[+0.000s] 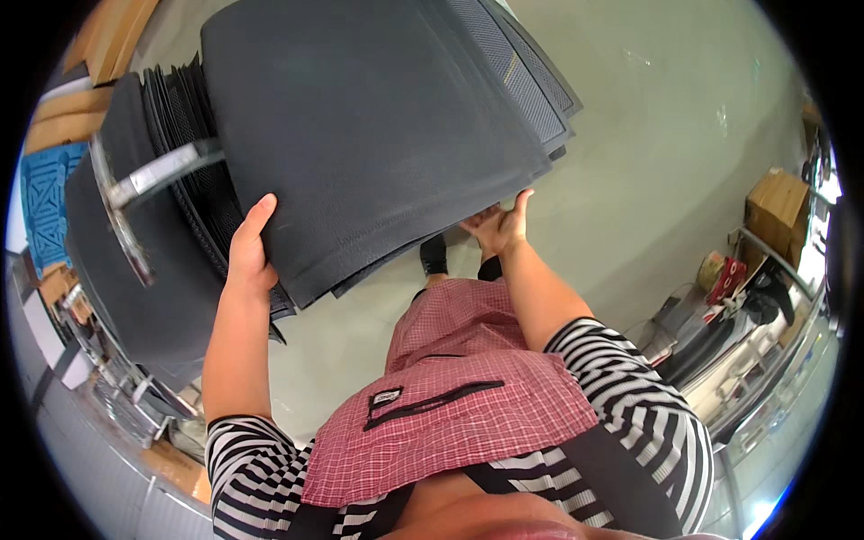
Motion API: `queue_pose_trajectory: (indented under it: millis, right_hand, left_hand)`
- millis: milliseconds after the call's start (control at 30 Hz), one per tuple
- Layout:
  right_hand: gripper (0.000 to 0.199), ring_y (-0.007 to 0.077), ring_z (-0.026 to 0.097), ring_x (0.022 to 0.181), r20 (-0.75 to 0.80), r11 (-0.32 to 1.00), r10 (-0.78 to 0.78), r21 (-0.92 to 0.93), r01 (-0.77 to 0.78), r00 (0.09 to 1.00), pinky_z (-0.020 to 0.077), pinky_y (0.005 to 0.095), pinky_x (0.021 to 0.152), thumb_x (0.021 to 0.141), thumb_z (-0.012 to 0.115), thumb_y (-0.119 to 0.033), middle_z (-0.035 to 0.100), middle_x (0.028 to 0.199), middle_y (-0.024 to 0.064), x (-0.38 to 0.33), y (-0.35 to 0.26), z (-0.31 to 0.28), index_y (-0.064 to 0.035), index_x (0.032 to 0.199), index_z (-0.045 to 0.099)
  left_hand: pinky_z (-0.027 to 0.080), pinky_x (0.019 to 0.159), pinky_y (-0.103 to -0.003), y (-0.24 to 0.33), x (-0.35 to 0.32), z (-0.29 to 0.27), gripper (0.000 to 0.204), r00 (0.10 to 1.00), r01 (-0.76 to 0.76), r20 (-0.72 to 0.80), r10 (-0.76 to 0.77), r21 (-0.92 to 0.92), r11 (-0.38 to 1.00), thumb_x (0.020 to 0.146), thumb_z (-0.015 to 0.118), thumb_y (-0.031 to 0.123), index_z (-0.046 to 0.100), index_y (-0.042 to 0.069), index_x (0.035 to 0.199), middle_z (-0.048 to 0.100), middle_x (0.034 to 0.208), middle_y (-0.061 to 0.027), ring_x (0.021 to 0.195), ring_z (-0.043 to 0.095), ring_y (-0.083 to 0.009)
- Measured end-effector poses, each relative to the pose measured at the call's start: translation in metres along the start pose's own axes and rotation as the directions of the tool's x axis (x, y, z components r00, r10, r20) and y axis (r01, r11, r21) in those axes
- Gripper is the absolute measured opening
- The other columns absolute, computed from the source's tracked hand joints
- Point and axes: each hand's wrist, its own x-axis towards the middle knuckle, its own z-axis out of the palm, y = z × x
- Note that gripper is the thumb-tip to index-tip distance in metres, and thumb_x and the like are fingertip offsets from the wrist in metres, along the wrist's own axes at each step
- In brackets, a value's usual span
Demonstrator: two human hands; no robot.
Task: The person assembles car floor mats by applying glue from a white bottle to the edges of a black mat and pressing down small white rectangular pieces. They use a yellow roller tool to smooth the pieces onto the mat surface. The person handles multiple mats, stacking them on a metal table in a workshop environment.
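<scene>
While the left hand [247, 256] clasps the left edge of the black mats [369, 126], thumb on top, the right hand [504, 230] is at their near edge, thumb spread from partly hidden fingers. The mats are above the floor [666, 153], beside a metal frame [162, 175].

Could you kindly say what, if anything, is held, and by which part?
Dark stacked sheets: left hand grips their left edge, right hand under their near edge.
</scene>
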Motion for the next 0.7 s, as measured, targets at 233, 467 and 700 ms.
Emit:
queue_pose_trajectory:
  millis: [233,467,700]
  right_hand:
    - [0.098,0.0365,0.064,0.109,-0.117,0.935,-0.331,0.093,0.343,0.936,0.0512,0.0534,0.095,0.085,0.058,-0.073,0.064,0.120,0.0200,0.047,-0.168,0.033,0.0105,0.134,0.048]
    - [0.044,0.0334,0.068,0.106,0.011,0.924,-0.207,-0.327,0.199,0.978,0.0550,0.0482,0.096,0.094,0.066,-0.022,0.065,0.123,0.0226,0.052,-0.159,0.064,0.0089,0.124,0.057]
    - [0.072,0.0338,0.060,0.122,0.021,0.879,-0.237,-0.421,0.224,0.971,0.0523,0.0486,0.101,0.095,0.068,-0.043,0.055,0.140,0.0197,0.041,-0.167,0.076,0.0023,0.145,0.043]
  left_hand:
    - [0.049,0.106,-0.045,0.012,-0.034,-0.007,0.062,0.995,0.057,-0.085,-0.053,0.048,0.997,0.095,0.066,0.036,0.049,-0.002,0.140,0.059,0.135,-0.0175,0.123,0.059,-0.0320]
    - [0.046,0.108,-0.050,-0.063,0.016,-0.069,0.063,0.973,0.158,-0.172,-0.151,0.025,0.987,0.089,0.073,0.030,0.050,0.000,0.139,0.060,0.135,-0.0166,0.124,0.058,-0.0335]
    - [0.033,0.117,-0.051,-0.083,0.063,-0.090,0.077,0.967,0.157,-0.213,-0.138,0.072,0.985,0.093,0.071,0.041,0.039,0.001,0.150,0.045,0.152,-0.0151,0.139,0.044,-0.0317]
